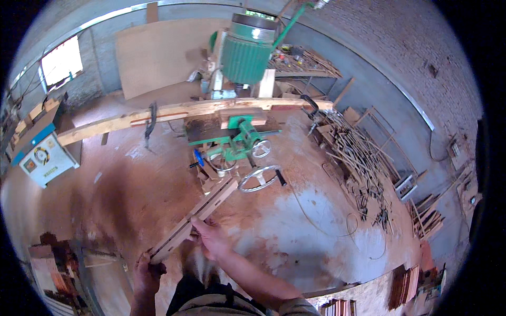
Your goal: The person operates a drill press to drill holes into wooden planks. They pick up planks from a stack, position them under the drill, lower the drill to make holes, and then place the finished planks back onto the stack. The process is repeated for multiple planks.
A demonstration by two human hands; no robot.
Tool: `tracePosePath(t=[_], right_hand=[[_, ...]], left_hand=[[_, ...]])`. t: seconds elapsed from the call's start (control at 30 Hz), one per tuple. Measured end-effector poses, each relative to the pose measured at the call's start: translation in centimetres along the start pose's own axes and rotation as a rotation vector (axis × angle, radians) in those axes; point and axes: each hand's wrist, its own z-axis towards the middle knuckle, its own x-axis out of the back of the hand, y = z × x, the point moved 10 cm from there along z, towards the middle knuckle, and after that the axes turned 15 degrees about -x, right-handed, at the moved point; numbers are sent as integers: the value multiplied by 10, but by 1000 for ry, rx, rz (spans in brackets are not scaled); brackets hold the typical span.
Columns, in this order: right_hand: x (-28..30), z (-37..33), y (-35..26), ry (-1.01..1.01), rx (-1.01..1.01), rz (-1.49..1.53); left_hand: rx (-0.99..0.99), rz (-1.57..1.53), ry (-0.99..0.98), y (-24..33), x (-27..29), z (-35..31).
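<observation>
Both my hands hold a long slotted wooden rail (211, 199), slanting up and away to the right in front of my body. My left hand (148, 273) is closed round its near lower end. Further along, my right hand (212, 239) grips it near the middle, thumb on top. Dark narrow slots show along its upper face; whether it is one piece or two laid together I cannot tell. Beyond its far end stands a green woodworking machine (234, 145) with a big motor (247, 50), a silver handwheel (259, 179) and a blue-handled clamp or lever (198, 157).
A long timber beam (195, 109) crosses behind the machine, with black clamps (151, 124) on it. At left stands a white-and-blue cabinet machine (50, 158). A heap of wood strips (358, 158) lies right; a thin cable (311, 218) trails over the dusty floor. Stacked boards (406, 287) are lower right.
</observation>
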Motion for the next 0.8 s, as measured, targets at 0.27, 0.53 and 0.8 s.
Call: tracePosePath(t=[0.27, 0.53, 0.8], right_hand=[[16, 41, -91, -139, 78, 133], [17, 112, -172, -60, -76, -47], [63, 69, -305, -45, 80, -290]], left_hand=[[-206, -338, 130, -39, -59, 103], [-274, -241, 283, -45, -122, 237], [-279, -216, 294, -34, -128, 415]])
